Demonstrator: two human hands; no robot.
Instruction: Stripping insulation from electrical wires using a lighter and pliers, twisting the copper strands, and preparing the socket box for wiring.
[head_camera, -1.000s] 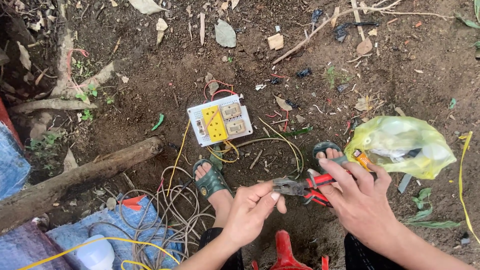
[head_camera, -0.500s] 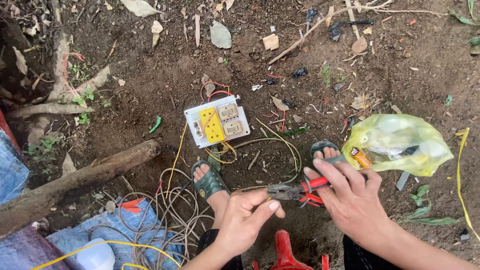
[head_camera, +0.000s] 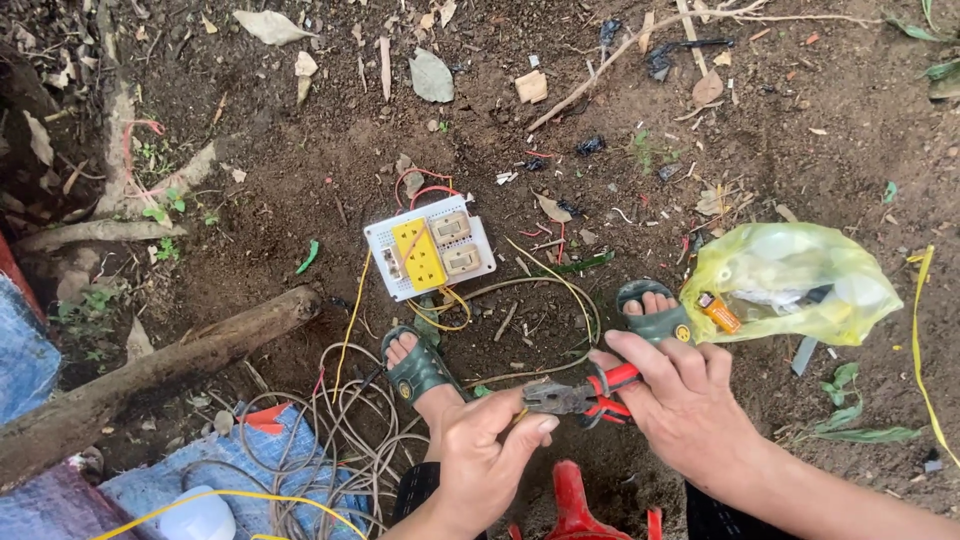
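Head view looks straight down on bare earth between our two sandalled feet. Our right hand is wrapped around the red handles of a pair of pliers, gripping them, with the dark nose pointing toward our left hand. That hand pinches a thin yellow wire between thumb and forefinger, right at the pliers' nose; whether the nose actually bites the wire we cannot tell.

Ahead of both hands, past our left foot, lies a white switch-and-socket board with a yellow socket panel and two beige switches, red and yellow leads running from it. Just beyond the right hand, beside our right foot, sits a yellow-green plastic bag with small items inside. To the outer side of the left hand lie a tangle of grey cable, a blue cloth and a white bulb; farther out rests a wooden log. Close beneath the hands stands a red tool handle.
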